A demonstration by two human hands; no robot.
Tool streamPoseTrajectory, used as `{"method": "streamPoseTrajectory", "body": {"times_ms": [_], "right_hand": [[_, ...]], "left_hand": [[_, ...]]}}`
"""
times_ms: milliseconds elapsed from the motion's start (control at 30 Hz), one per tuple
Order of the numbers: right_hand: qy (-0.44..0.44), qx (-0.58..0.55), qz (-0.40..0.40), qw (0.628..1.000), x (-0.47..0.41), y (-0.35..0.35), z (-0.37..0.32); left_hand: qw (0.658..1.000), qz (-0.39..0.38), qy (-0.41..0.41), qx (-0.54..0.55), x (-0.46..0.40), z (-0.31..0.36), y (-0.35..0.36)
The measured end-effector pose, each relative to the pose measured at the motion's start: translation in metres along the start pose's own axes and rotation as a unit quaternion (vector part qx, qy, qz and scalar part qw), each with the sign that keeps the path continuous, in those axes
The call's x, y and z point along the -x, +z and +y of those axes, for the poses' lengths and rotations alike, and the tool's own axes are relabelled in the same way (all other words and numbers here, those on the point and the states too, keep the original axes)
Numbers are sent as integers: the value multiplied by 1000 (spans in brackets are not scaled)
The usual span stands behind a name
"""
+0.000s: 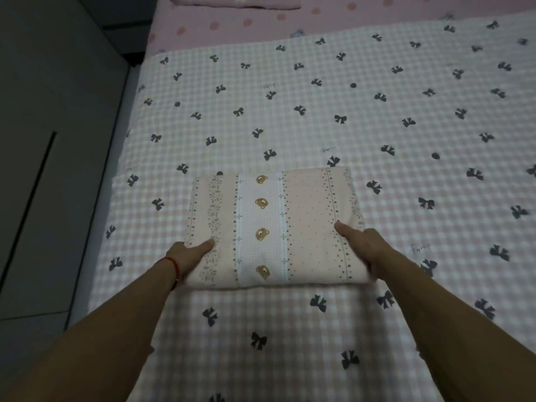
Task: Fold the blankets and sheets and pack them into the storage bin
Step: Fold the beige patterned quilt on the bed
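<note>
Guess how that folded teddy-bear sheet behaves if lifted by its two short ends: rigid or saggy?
Probably saggy: the folded sheet is soft cloth with rounded edges, so its middle would likely droop. Layers may slide apart, since nothing binds them. The left hand and right hand grip opposite sides, thumbs on top, which should help.

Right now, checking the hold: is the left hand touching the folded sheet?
Touching: the head view shows the left hand gripping the folded sheet at its left edge, thumb on top.

Dim room: grey floor (tiled) beside the bed.

Single head view, looking forward and down, close over bed; forearms enter from bottom.
</note>
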State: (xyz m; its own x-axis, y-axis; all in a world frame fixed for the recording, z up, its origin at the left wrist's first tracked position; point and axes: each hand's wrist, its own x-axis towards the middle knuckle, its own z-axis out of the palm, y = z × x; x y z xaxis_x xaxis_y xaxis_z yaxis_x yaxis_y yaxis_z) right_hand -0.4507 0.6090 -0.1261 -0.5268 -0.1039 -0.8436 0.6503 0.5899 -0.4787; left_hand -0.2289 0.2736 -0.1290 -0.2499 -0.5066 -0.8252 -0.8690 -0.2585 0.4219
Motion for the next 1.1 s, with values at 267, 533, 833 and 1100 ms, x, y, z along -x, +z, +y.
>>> {"method": "streamPoseTrajectory", "body": {"times_ms": [267, 533, 833, 1100], "right_hand": [[-48, -19, -6, 999, 94, -29, 63], [-80, -52, 213, 973, 269, -80, 137], [-75, -201, 459, 862, 460, -125, 253], [-25, -357, 513, 781, 543, -139, 403]], "left_hand": [[992, -79, 47, -82, 96, -1, 8], [947, -224, 190, -128, 216, 36, 59], [852, -355, 300, -240, 375, 72, 155], [753, -392, 385, -362, 520, 14, 280]]}}
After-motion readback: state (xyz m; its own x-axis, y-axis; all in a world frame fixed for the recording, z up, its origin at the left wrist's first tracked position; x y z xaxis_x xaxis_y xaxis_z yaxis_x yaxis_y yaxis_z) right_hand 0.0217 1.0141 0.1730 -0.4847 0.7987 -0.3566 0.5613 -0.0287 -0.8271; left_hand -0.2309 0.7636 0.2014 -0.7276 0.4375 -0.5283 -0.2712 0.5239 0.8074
